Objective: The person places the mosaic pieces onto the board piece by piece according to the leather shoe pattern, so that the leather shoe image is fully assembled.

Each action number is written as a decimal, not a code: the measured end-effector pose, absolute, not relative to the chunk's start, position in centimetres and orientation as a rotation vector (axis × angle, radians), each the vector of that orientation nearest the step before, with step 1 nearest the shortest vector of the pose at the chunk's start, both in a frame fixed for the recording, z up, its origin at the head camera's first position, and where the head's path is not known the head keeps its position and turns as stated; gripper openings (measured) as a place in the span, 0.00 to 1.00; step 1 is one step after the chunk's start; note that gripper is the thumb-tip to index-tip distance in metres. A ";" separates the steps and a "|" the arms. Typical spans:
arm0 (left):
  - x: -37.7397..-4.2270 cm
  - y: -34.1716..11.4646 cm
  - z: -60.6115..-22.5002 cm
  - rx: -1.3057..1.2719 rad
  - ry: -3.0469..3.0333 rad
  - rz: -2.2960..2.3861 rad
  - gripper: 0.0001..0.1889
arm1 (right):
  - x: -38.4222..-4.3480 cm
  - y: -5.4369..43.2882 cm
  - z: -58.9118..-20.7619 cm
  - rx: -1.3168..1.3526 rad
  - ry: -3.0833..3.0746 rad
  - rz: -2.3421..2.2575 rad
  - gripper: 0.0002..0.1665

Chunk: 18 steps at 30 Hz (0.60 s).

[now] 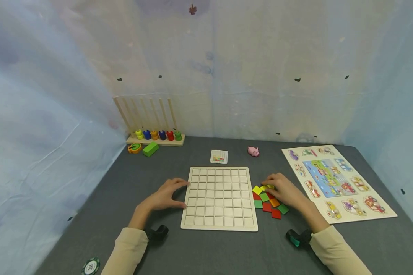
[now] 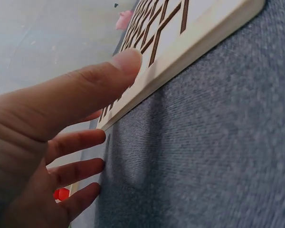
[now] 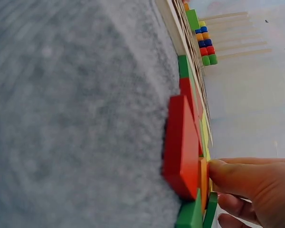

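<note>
My left hand (image 1: pixel 166 194) is spread at the left edge of a pale wooden grid board (image 1: pixel 218 198). In the left wrist view, its thumb (image 2: pixel 126 61) overlaps the board's rim, while the other fingers extend beside it. To the board's right lies a loose pile of thin square tiles. My right hand (image 1: pixel 282 188) reaches over the pile, fingertips down at the yellow tiles (image 1: pixel 257 190), with thumb and forefinger apart. An orange tile (image 1: pixel 274 203), a red tile (image 1: pixel 276 214) and a green tile (image 1: pixel 283 209) lie below that hand. The right wrist view shows its thumb (image 3: pixel 221 173) against the pile's far side.
A small pattern card (image 1: pixel 219 157) and a pink pig (image 1: pixel 253 151) are behind the board. Back left stands a peg rack (image 1: pixel 158 142) beside a green block (image 1: pixel 150 149) and a round toy (image 1: pixel 135 148). A picture puzzle (image 1: pixel 337 183) occupies the right; a poker chip (image 1: pixel 91 266) lies front left.
</note>
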<state>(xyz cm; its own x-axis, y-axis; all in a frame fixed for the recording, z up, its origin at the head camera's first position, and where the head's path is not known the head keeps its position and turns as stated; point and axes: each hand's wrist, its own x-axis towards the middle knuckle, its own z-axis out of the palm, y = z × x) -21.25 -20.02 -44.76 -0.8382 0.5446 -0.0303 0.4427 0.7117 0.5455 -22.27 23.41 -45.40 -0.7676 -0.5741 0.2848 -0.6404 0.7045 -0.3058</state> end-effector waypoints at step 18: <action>-21.4 -19.9 -45.3 0.764 2.780 0.747 0.39 | -22.8 22.0 -44.1 0.872 -2.708 0.948 0.05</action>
